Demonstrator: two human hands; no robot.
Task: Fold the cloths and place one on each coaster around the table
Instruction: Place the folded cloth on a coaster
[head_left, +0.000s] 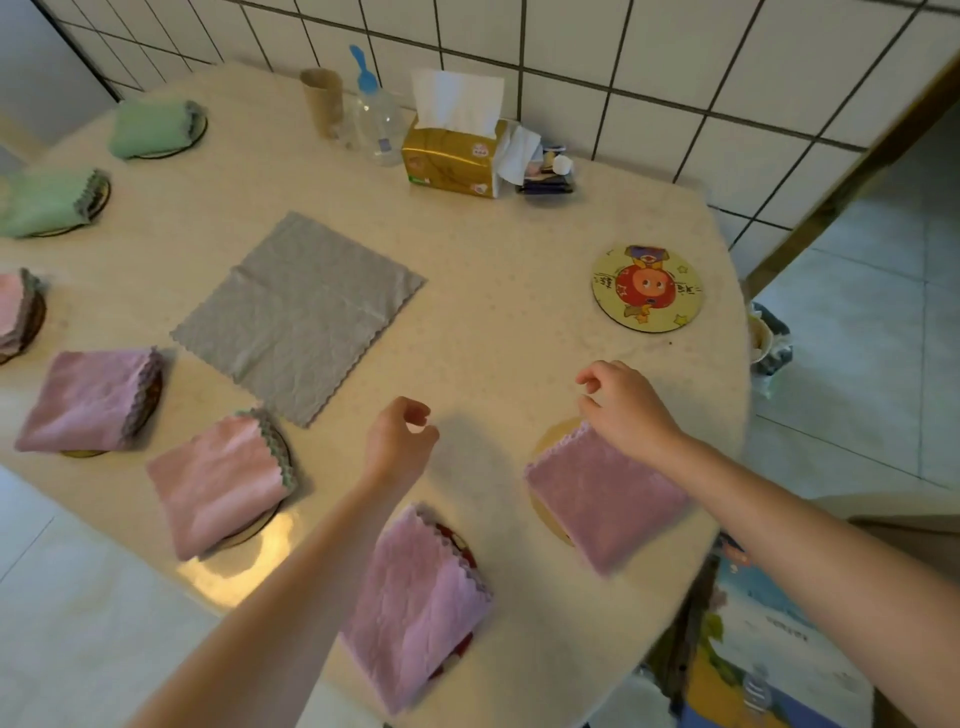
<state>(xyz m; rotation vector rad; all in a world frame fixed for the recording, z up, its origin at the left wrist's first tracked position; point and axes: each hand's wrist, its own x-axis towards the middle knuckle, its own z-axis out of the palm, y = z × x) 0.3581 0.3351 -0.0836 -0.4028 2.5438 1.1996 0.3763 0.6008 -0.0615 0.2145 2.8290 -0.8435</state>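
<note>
A grey cloth lies unfolded and flat in the middle of the table. Several folded cloths sit on coasters round the near and left edge: two green, the rest pink and purple. My right hand hovers just over the far corner of a folded purple cloth on a yellow coaster, fingers loosely curled, holding nothing. My left hand hangs over bare table between the grey cloth and a folded purple cloth, fingers loosely curled and empty. One cartoon coaster at the right carries no cloth.
A gold tissue box, a clear bottle, a cardboard tube and a small tray of bits stand at the back by the tiled wall. The table's rounded edge drops to the floor at the right.
</note>
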